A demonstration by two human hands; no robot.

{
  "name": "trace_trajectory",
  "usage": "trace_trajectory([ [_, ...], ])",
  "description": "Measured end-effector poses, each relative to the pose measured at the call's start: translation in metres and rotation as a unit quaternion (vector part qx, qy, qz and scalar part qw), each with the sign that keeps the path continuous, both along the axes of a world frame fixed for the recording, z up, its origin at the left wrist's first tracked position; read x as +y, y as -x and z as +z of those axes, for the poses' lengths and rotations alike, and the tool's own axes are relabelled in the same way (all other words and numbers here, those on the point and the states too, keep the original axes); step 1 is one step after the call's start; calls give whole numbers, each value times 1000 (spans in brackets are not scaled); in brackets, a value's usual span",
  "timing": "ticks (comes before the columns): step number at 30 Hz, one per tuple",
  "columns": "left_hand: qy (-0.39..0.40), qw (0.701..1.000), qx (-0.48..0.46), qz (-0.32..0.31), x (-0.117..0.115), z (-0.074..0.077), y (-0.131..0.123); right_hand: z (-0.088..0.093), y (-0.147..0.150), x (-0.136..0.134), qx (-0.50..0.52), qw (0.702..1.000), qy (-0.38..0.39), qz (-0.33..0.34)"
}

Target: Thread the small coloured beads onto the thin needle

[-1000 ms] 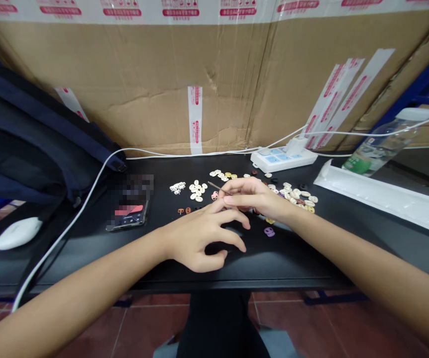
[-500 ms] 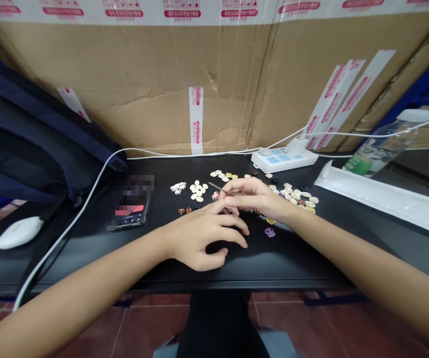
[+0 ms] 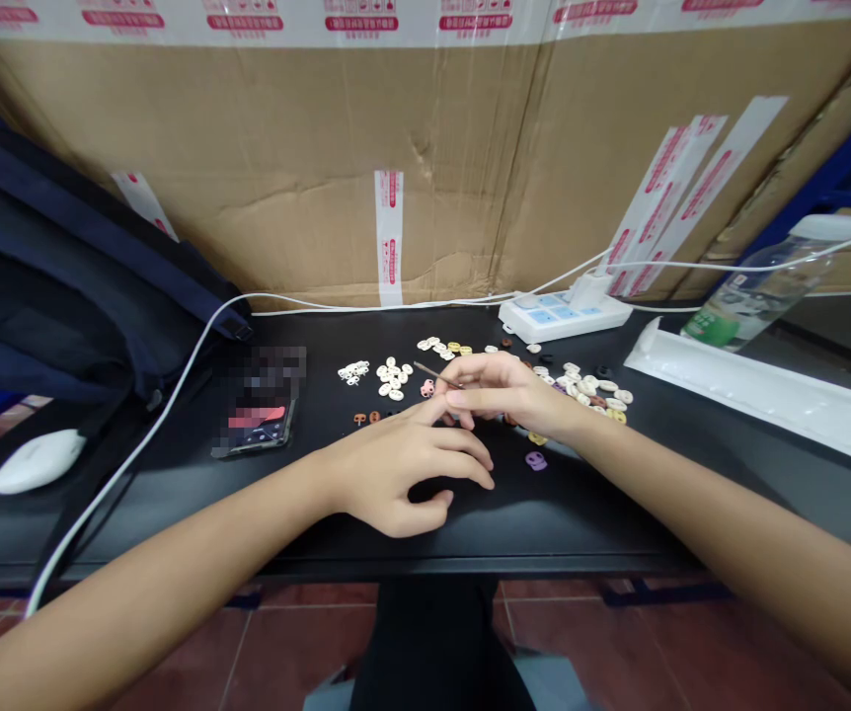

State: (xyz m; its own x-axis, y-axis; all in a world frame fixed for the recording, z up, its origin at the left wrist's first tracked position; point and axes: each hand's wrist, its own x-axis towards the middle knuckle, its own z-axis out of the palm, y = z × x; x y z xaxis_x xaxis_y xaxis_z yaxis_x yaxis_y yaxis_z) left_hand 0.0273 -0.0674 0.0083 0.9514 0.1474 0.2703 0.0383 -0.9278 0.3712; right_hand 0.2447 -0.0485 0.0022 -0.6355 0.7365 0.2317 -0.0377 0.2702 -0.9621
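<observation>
The right hand [image 3: 503, 390] pinches a thin stick [image 3: 427, 369] toward 10 o'clock, apparently steadied against the open, spread left hand [image 3: 400, 476]; cream pieces [image 3: 394, 371] cluster at its 12 o'clock.

Red print [image 3: 361, 24] on white tape [image 3: 388, 219], illegible

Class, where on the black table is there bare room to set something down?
Bare: between the right forearm and white packaging, and between the purple piece and the table's front edge. Crowded: around the right hand, among small pieces.
</observation>
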Motion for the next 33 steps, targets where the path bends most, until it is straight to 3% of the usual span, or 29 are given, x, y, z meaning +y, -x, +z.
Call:
trace_trajectory([
  [8, -8, 1000, -5, 6, 0, 3, 0, 0, 1, -1, -2, 1000, -8, -6],
  [16, -2, 1000, -12, 12, -1, 3, -1, 0, 1, -2, -33, 995, -91, 1],
  [33, -3, 1000, -4, 7, 0, 2, 0, -1, 1, -1, -11, 1000, -28, 7],
])
